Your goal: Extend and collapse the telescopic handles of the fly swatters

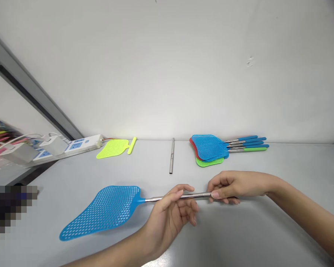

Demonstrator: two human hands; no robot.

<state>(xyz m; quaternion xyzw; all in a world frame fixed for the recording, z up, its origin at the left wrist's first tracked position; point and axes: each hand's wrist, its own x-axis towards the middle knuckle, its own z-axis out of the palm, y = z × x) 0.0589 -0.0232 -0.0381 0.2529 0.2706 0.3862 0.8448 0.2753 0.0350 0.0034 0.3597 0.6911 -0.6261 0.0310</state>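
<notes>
A blue fly swatter (105, 209) with a metal telescopic rod (153, 199) lies low over the grey table (267, 230), its mesh head pointing left. My left hand (172, 215) pinches the rod near its middle with thumb and fingers. My right hand (233, 187) is closed round the rod's right end, which hides whatever handle is there. Both hands hold the same swatter, a short gap of bare rod (203, 194) between them.
A loose metal rod (172, 155) lies farther back in the middle. A yellow-green swatter head and handle piece (114, 148) lie at back left by a white power strip (80, 144). A stack of finished swatters (211, 148) rests at back right against the wall.
</notes>
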